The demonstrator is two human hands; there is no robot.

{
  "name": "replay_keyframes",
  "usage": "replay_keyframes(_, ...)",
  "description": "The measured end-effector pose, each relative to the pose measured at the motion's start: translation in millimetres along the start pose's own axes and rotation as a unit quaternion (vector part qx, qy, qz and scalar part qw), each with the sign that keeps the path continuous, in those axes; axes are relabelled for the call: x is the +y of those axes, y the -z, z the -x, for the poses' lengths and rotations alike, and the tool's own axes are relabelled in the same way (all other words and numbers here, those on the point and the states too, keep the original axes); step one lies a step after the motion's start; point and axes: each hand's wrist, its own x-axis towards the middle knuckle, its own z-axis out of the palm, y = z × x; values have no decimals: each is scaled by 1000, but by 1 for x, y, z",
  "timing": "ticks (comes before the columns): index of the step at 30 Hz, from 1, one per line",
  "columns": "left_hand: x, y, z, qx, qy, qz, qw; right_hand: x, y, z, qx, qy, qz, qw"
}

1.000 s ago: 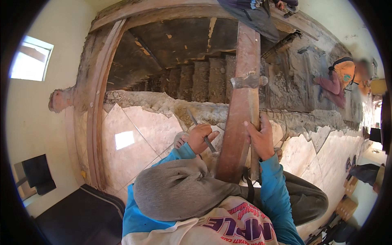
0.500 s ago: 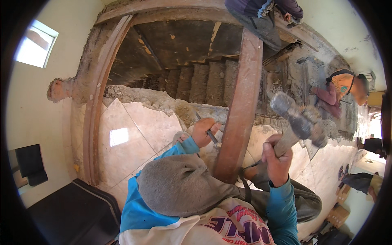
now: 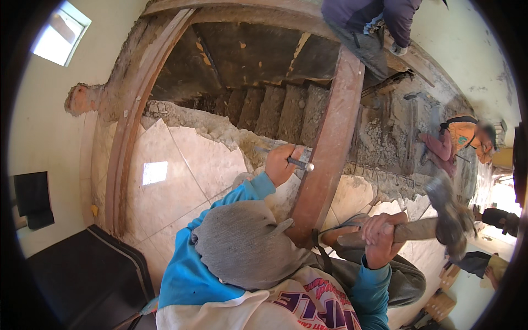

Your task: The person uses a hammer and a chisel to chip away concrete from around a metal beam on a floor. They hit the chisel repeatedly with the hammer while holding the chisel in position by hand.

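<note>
My left hand (image 3: 280,165) is closed around a metal chisel (image 3: 301,164), whose rounded struck end points right, toward the reddish-brown beam (image 3: 329,148). The chisel's working tip lies behind the hand, near the broken edge of the tiled floor (image 3: 220,137). In my right hand (image 3: 380,239) is a hammer (image 3: 415,230), gripped by its thick wooden handle. Its heavy metal head, smeared by motion, is out to the right, well apart from the chisel. My bent knee (image 3: 242,245) in grey cloth rises between my arms.
Past the broken floor edge, rough steps (image 3: 272,113) go down into a dark opening. A co-worker in purple (image 3: 363,16) is at the far side; another in orange (image 3: 462,135) crouches at the right. A black padded item (image 3: 82,280) stands at lower left.
The hammer has swung right and down, from upright near the beam to level out at the right. My left hand has tilted the chisel, bringing its struck end up and right.
</note>
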Motion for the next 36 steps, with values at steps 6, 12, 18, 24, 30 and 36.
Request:
replay_keyframes(6, 6, -10, -5, 9, -15, 8, 1000, 16, -11, -4, -178, -209, 328, 904)
replay_keyframes(12, -1, -14, -6, 22, -11, -2, 1000, 8, -4, 3, -85, -269, 249, 927)
replay_keyframes(18, 4, -10, -12, 34, -15, 6, 999, -12, -2, 3, -37, -28, -173, 984)
replay_keyframes(24, -1, -11, -11, 27, -35, 5, 999, 35, -10, 10, -137, -312, 234, 911)
replay_keyframes(30, -5, -4, -9, 26, -20, -1, 999, 2, 6, 7, 1, -219, 125, 968)
replay_keyframes(36, -1, -6, -15, 18, -14, 1, 1000, -10, -8, -2, 7, 120, -32, 992)
